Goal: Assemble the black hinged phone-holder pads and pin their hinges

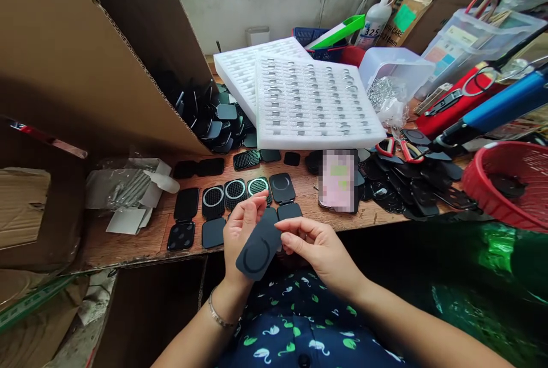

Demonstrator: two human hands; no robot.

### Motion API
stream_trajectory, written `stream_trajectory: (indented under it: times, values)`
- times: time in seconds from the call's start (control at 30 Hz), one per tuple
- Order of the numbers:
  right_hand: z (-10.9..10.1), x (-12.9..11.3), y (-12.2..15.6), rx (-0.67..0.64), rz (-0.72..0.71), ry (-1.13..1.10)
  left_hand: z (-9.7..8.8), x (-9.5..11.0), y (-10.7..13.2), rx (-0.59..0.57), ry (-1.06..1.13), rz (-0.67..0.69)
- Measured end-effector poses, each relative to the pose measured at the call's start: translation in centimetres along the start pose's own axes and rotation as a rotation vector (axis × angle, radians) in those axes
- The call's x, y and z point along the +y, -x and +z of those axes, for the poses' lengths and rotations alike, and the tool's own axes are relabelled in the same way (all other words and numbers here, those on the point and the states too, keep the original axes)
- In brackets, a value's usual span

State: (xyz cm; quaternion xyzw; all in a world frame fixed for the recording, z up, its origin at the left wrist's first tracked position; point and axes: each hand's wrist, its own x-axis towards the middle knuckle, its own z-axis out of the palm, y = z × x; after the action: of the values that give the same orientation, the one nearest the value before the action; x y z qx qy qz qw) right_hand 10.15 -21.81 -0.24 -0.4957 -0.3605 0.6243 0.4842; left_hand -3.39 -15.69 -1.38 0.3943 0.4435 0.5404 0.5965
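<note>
A dark grey two-panel folding pad (256,254) with a ring mark on its lower panel is tilted in front of me, above the table's front edge. My left hand (240,230) is closed around its left side, the fingers partly hidden behind it. At the pad's upper right edge, my right hand (319,245) pinches it between thumb and fingers. Just beyond lie opened pads in a row, among them a gridded half with a white ring (213,201), a similar one (235,192), and a plain dark pad with a ring (282,187).
White foam trays (319,140) with rows of small metal parts lie at the back. On the right are a phone (337,180), a heap of dark pads (411,185), red-handled scissors (411,151), a blue electric screwdriver (500,100) and a red basket (514,185). A cardboard box (124,83) stands left.
</note>
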Motion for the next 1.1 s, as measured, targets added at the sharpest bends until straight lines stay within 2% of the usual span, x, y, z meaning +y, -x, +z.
stream_trajectory:
  times: [0.07, 0.1, 0.17, 0.23, 0.3, 0.37, 0.5, 0.57, 0.73, 0.8, 0.83, 0.9, 1.0, 1.03, 1.1]
  values:
    - [0.0, 0.3, 0.1, 0.050, -0.154, 0.201, -0.5, 0.2, 0.4, 0.008, -0.152, 0.110]
    - [0.1, 0.3, 0.2, 0.096, -0.287, 0.352, -0.7, 0.4, 0.6, -0.005, -0.224, 0.150]
    - [0.1, -0.1, 0.7, 0.151, -0.643, 0.689, -1.1, 0.8, 1.0, -0.089, -0.350, 0.183]
    - [0.2, -1.0, 1.0, 0.059, -0.999, 0.975, -1.4, 1.0, 1.3, -0.228, -0.456, 0.196]
    - [0.2, -2.1, 1.1, -0.113, -1.228, 1.143, -1.8, 0.9, 1.4, -0.350, -0.534, 0.193]
    - [0.1, -2.9, 0.9, -0.215, -1.318, 1.212, -2.1, 0.7, 1.5, -0.377, -0.545, 0.154]
    - [-0.1, -3.5, 0.0, -0.313, -1.404, 1.236, -2.5, 0.1, 1.3, -0.314, -0.399, -0.013]
    - [-0.1, -3.4, -0.3, -0.358, -1.434, 1.239, -2.5, 0.2, 1.2, -0.320, -0.337, -0.083]
    - [-0.1, -3.1, 0.1, -0.331, -1.497, 1.185, -2.5, 0.9, 0.8, -0.304, -0.219, -0.262]
    - [-0.3, -3.4, 0.5, -0.310, -1.485, 1.078, -3.0, 1.2, 0.3, -0.241, -0.201, -0.267]
    - [-0.5, -3.7, 0.5, -0.269, -1.420, 0.997, -3.4, 1.2, 0.1, -0.208, -0.238, -0.225]
    - [-1.1, -4.5, -0.3, -0.089, -1.160, 0.817, -4.3, 1.0, -0.2, -0.213, -0.431, -0.032]
    - [-2.3, -5.5, -4.0, 0.204, -0.632, 0.601, -5.3, 0.2, -0.2, -0.424, -0.851, 0.371]
    - [-2.5, -5.6, -5.7, 0.202, -0.488, 0.545, -5.5, -0.2, -0.1, -0.497, -0.973, 0.483]
    - [-2.8, -5.3, -9.2, 0.116, -0.303, 0.435, -5.4, -0.9, 0.1, -0.582, -1.172, 0.628]
